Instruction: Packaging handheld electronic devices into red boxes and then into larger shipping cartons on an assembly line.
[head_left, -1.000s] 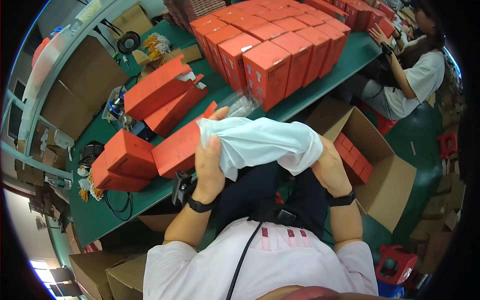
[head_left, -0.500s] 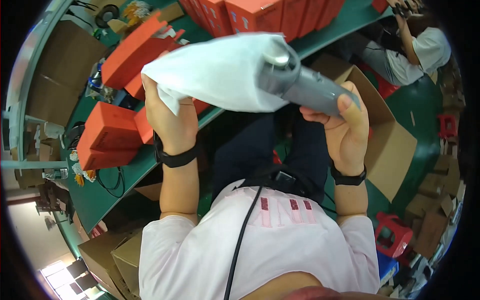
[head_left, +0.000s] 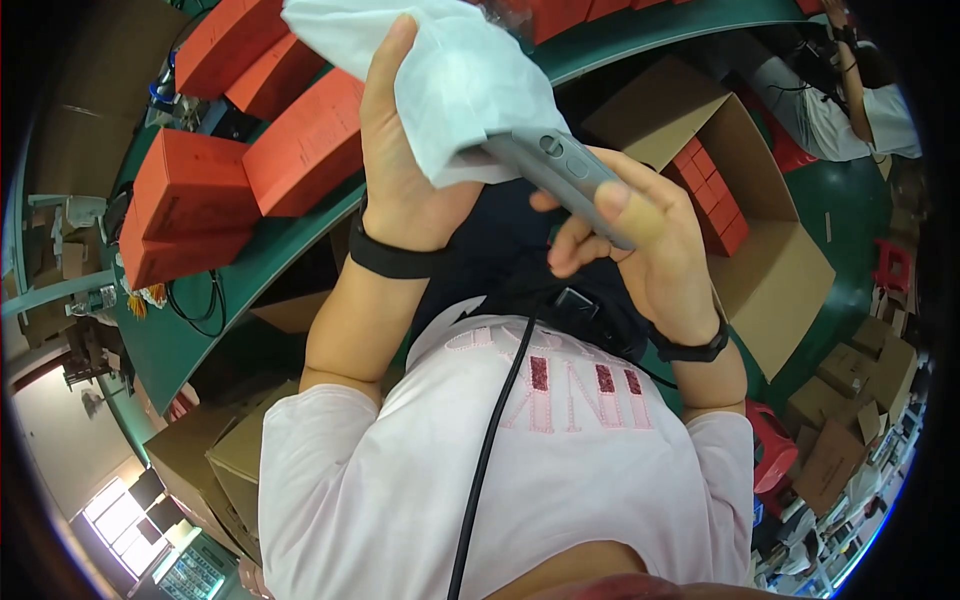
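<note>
A grey hair dryer is held up in front of me, its handle with buttons slanting down to the right. The white cloth bag covers its head, which is hidden inside. My left hand is wrapped round the bag from below, thumb up along the cloth. At the handle's lower end, my right hand grips with the thumb on top; its other fingers curl underneath.
Several orange boxes stand on the green table. An open carton at right holds small orange boxes. Another person sits far right, and a red stool stands nearby. Cartons lie at lower left.
The dryer's round head, partly showing before, is now inside the bag. My left hand has moved from the bag's far end toward its mouth, and the handle has turned, showing its buttons.
</note>
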